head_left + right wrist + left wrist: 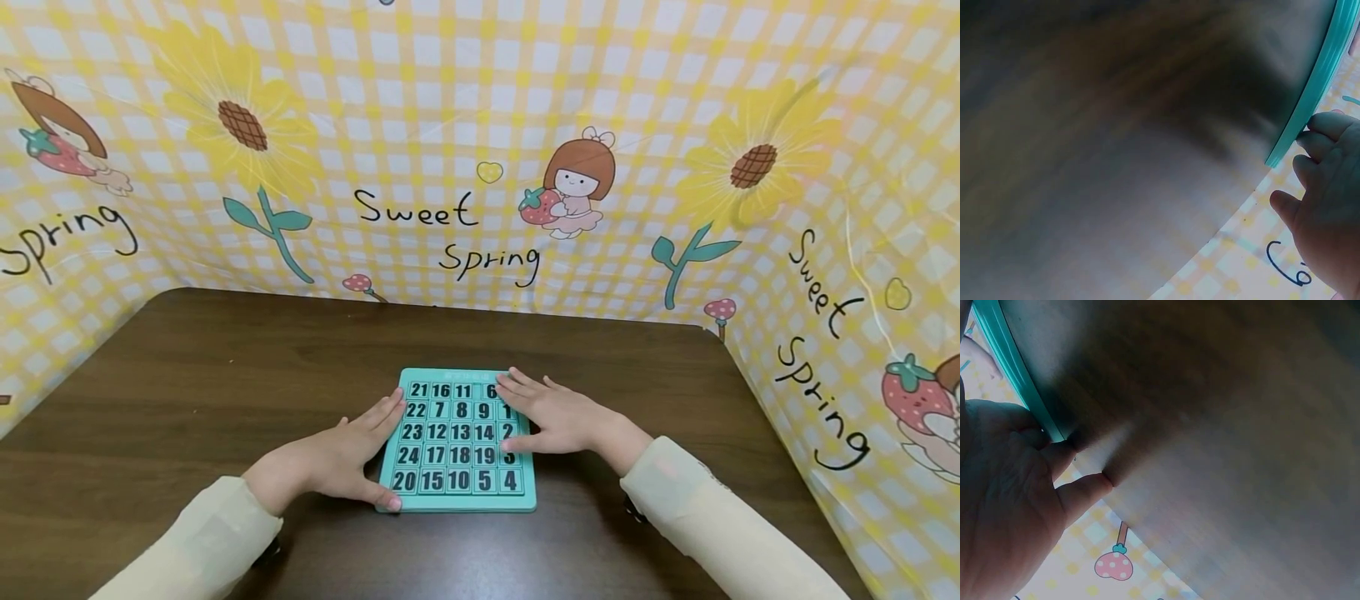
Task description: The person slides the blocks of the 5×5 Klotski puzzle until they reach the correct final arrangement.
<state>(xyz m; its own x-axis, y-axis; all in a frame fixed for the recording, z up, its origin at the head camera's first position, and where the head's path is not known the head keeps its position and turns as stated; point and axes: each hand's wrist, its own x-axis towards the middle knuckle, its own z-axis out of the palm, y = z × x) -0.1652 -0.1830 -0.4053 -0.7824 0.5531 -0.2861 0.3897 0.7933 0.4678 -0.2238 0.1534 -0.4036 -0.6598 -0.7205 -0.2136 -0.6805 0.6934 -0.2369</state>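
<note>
A teal sliding number puzzle lies flat on the table, its square tiles marked with black numbers. My left hand is along its left side, thumb on the near left corner and fingertips by the upper left edge. Over the right side reaches my right hand, with fingers on the top right tiles and the thumb by the 3 tile. A narrow gap shows between the 11 and 6 tiles; the top right corner is partly hidden by fingers. Both wrist views show the puzzle's teal side beside spread fingers.
The dark brown wooden table extends around the puzzle. Behind it and along both sides hangs a yellow checked cloth printed with flowers, figures and the words "Sweet Spring".
</note>
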